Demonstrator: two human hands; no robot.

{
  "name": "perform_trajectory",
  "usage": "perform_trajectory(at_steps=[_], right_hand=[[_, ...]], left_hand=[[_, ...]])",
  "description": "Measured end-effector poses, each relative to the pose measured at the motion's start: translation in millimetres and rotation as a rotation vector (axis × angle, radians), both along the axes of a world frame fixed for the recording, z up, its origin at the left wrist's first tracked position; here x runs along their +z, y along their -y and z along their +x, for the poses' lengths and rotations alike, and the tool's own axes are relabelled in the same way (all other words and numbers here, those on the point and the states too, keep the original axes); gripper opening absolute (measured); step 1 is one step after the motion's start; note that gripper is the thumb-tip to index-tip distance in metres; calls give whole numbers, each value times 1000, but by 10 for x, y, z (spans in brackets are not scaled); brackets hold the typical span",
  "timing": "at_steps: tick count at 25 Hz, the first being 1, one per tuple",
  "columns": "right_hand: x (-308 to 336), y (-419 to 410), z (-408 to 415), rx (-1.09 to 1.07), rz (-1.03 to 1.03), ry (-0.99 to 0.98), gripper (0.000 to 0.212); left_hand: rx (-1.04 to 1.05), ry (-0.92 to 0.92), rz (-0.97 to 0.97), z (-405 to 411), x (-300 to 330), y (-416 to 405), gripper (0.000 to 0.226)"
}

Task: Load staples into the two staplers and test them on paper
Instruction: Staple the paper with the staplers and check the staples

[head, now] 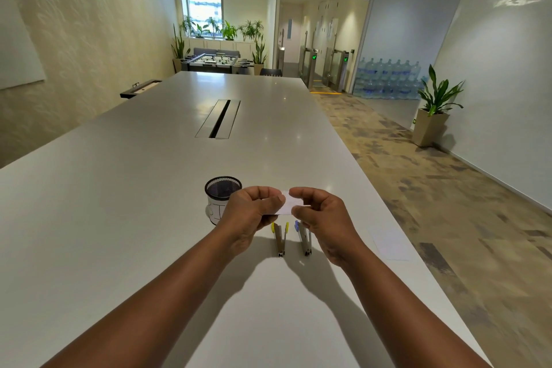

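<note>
Both hands are raised a little above the bench [119,218], pinching one small white box of staples [289,205] between them. The left hand [249,212] grips its left end with curled fingers and thumb; the right hand [321,212] pinches its right end between thumb and forefinger. Both forearms reach in from the lower corners and meet at the middle, palms turned toward each other.

Just below the hands two staplers lie side by side on the bench, apart from each other: the yellow-tipped stapler [280,237] on the left and the blue-tipped stapler [303,237] on the right. A black mesh pen cup [219,199] stands just beside the left hand, partly behind it. A sheet of white paper [389,243] lies to the right, near the bench's right edge. Left of the hands the bench runs wide and bare; ahead it stretches long toward a cable slot [219,119].
</note>
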State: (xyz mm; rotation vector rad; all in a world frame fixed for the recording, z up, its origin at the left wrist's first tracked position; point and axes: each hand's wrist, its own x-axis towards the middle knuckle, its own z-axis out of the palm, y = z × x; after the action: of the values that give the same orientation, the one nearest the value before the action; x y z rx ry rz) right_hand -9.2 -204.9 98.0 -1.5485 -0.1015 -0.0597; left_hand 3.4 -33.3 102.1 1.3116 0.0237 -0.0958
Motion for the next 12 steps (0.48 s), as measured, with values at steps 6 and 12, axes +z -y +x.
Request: perform_trajectory(at_steps=[6,12], right_hand=[[26,5,5,30,-24,16,37],[18,10,-12,29,11,-9,36]], left_hand=[[23,19,5,2,-9,7,10],[17,24,15,-9,-30,-24,17]])
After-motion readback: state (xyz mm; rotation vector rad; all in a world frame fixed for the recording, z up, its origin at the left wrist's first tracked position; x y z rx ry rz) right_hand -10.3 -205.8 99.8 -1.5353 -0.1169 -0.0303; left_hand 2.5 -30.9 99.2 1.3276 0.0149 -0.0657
